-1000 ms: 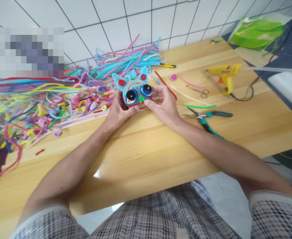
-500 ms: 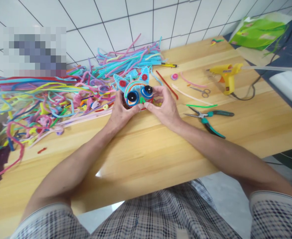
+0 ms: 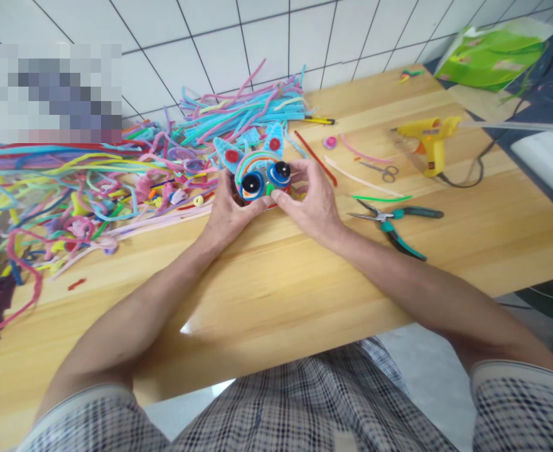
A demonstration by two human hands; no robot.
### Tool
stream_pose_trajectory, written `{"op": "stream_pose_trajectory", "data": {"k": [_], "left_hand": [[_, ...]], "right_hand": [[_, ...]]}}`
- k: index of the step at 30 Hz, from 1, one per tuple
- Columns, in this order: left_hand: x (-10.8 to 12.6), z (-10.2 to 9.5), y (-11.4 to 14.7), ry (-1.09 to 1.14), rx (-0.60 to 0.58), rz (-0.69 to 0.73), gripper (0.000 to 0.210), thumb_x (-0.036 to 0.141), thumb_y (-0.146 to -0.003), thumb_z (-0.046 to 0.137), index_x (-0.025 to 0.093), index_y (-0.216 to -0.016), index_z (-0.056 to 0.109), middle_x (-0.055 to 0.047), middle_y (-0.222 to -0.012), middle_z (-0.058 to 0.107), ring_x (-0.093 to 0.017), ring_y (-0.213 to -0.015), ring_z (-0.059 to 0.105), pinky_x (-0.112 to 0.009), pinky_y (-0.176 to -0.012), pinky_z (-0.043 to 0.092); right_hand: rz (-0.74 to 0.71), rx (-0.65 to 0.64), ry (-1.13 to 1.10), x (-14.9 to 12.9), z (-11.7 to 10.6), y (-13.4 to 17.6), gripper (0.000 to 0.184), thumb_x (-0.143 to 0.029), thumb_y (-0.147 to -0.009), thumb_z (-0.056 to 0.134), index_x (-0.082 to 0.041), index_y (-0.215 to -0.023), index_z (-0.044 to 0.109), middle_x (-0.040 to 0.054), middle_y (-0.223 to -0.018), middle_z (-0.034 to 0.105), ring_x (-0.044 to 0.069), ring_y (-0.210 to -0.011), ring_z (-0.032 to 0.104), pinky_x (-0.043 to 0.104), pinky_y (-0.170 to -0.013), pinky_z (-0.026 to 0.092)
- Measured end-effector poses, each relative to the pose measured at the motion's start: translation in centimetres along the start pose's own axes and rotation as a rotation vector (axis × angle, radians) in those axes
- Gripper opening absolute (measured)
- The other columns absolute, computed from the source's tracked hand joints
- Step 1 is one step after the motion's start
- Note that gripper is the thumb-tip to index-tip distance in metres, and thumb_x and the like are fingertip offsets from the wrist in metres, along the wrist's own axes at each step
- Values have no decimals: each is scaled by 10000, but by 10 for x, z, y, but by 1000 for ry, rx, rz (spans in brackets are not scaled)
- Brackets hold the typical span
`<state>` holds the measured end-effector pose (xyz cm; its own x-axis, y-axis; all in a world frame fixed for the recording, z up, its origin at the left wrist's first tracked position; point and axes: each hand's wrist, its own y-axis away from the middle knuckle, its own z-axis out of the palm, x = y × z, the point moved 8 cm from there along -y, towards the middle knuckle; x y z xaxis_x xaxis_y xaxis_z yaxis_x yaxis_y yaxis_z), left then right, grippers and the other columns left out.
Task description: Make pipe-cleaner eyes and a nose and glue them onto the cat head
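Between both hands is a pipe-cleaner animal head [image 3: 263, 162] with light blue pointed ears, red ear centres, big black eyes ringed in blue and a small green nose. My left hand [image 3: 231, 204] grips its left side, the thumb lying along the lower front. On the other side my right hand [image 3: 312, 198] holds it, thumb pressed just under the green nose [image 3: 270, 188]. The thumb tips nearly meet there. Fingers behind the head are partly hidden.
Tangled pipe cleaners [image 3: 130, 182] cover the table's left and back. To the right lie pliers [image 3: 389, 223], small scissors [image 3: 384, 171], a yellow glue gun [image 3: 429, 141], a green pipe cleaner [image 3: 382, 198] and a red one [image 3: 316, 159]. A green bag [image 3: 493, 59] is at the far right.
Both hands keep their hold on the animal head. The right thumb has shifted slightly upward near the nose; the camera view has moved a little.
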<state>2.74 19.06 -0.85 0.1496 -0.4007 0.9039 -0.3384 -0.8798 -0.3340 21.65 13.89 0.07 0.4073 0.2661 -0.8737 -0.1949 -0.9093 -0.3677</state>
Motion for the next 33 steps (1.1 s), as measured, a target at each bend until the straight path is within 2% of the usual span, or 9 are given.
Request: {"op": "stream_pose_trajectory", "data": {"k": [8, 19, 29, 33], "left_hand": [[3, 1, 3, -3, -12, 2, 806, 765, -764, 937, 290, -1239, 491, -68, -1266, 659, -310, -1191, 700, -500, -1001, 648], [6, 2, 5, 12, -2, -41, 713, 661, -822, 933, 291, -1234, 483, -46, -1208, 650, -292, -1192, 668, -481, -1040, 611], [2, 2, 5, 27, 9, -30, 700, 664, -813, 939, 290, -1190, 482, -45, -1216, 654, -296, -1211, 678, -481, -1045, 624], [0, 3, 5, 41, 0, -29, 698, 659, -823, 933, 295, -1212, 482, -47, -1228, 651, -299, -1223, 672, -479, -1047, 622]], "right_hand": [[5, 12, 3, -1, 0, 0, 564, -410, -844, 928, -304, -1293, 604, 89, -1332, 749, 318, -1207, 735, 568, -1102, 647], [33, -7, -18, -1, -1, -2, 554, -452, -835, 926, -305, -1270, 615, 76, -1305, 756, 322, -1214, 745, 566, -1097, 650], [2, 20, -12, -7, -7, -4, 593, -336, -787, 951, -291, -1289, 639, 76, -1262, 773, 336, -1228, 745, 559, -1105, 639], [-5, 20, -10, -9, -8, -4, 580, -391, -791, 959, -301, -1263, 634, 72, -1274, 775, 344, -1239, 742, 568, -1082, 652]]}}
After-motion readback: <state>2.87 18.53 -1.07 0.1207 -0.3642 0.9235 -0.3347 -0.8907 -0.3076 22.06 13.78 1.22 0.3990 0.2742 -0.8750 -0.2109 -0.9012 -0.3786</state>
